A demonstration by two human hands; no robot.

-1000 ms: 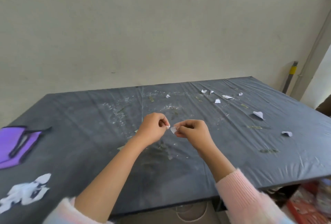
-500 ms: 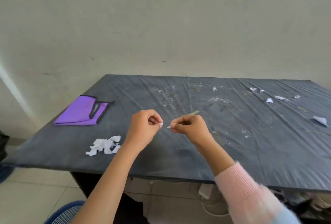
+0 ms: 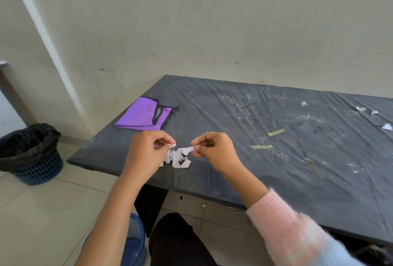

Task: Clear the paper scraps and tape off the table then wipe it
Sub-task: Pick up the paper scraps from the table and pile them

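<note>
Paper scraps point(image 3: 177, 157): a small white heap near the counter's point(image 3: 212, 121) near left corner, partly hidden behind the left hand point(image 3: 144, 155); the number of pieces cannot be made out. More white scraps point(image 3: 361, 108) lie well apart toward the far right; one at the right edge point(image 3: 387, 126) is cut off by the frame.

Left hand: fingers curled, thumb and forefinger pinched on a tiny white scrap point(image 3: 173, 145). Right hand point(image 3: 214, 150): likewise curled and pinched, on the end of a short white strip point(image 3: 187, 150) whose long axis runs roughly left–right, free end toward the left hand. Both hands are just above the heap; whether the strip touches it cannot be told.

Tape: two olive strips on the counter right of the hands, one point(image 3: 261, 147) lying left–right, another point(image 3: 276, 132) tilted up to the right. Fainter strips point(image 3: 314, 168) nearer the right are hard to make out. Fine white specks point(image 3: 240, 104) are scattered over the far middle.

Purple cloth point(image 3: 142, 116): folded, flat, far left corner.

Containers: blue basket point(image 3: 38, 170) on the floor, left, lined with a black bag point(image 3: 27, 140); contents not visible. A blue rim point(image 3: 136, 238) below the counter edge, mostly hidden by the left forearm.
</note>
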